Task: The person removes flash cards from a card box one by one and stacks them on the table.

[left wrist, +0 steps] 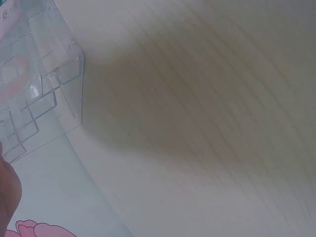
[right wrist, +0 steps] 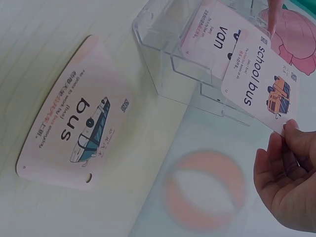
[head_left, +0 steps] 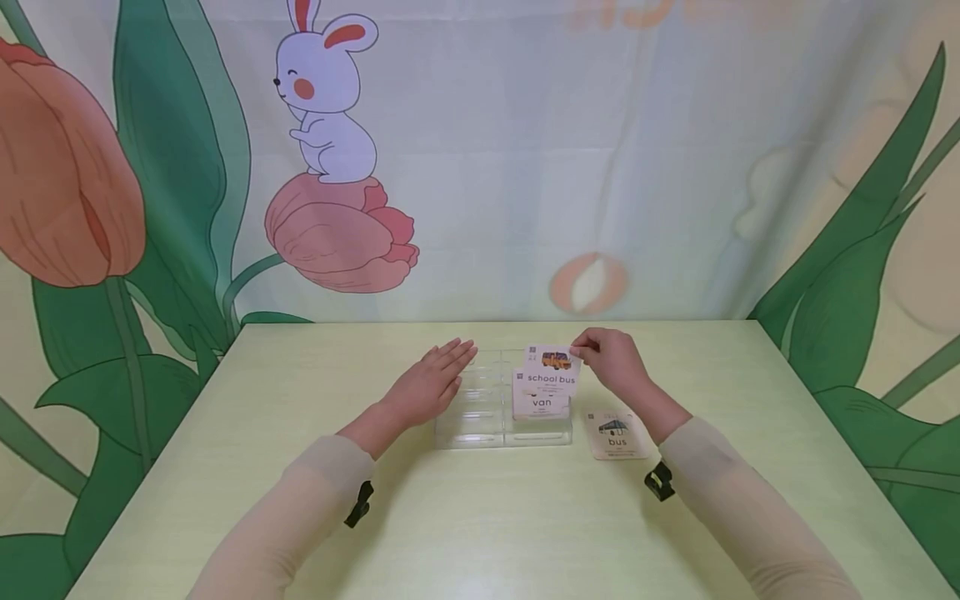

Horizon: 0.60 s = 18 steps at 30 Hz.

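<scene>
A clear plastic tiered rack [head_left: 468, 425] with two columns of slots stands on the table. My right hand [head_left: 611, 358] pinches the top right corner of a school bus card [head_left: 551, 379], which overlaps the van card [head_left: 542, 407] in the rack's right column. In the right wrist view, thumb and fingertips grip the edge of the school bus card [right wrist: 269, 89], and the van card [right wrist: 217, 42] leans in the rack [right wrist: 163, 64]. My left hand [head_left: 425, 385] rests along the rack's left side with straight fingers; the left wrist view shows only a sliver of it beside the rack [left wrist: 54, 94].
A bus card [head_left: 617, 437] lies face up on the table [head_left: 480, 517], right of the rack; it tops a small stack. Behind the table's far edge hangs a cloth backdrop [head_left: 480, 167] printed with tulips and a rabbit.
</scene>
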Available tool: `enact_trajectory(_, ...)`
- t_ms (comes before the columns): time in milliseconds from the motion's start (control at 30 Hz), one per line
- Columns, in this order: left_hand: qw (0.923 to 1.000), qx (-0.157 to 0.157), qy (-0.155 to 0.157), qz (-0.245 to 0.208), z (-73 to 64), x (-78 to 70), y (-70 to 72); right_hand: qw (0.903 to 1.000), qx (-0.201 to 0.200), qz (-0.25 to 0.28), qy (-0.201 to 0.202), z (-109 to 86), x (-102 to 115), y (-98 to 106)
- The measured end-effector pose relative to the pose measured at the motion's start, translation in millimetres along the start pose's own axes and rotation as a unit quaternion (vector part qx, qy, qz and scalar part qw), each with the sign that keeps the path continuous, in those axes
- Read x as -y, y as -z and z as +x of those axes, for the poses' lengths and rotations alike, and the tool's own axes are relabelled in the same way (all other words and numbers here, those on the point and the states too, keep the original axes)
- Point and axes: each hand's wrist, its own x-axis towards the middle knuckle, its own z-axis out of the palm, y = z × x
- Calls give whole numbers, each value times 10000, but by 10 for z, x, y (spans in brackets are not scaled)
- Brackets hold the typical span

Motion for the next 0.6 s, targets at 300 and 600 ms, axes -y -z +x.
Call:
enact_trajectory(300, 10000, 2, 11, 11, 3, -15, 15, 9999, -58, -124, 59, 27, 15, 91)
enact_trajectory(600, 10000, 15, 18, -29, -3, -19, 20, 9999, -24, -159, 8, 67, 47, 185)
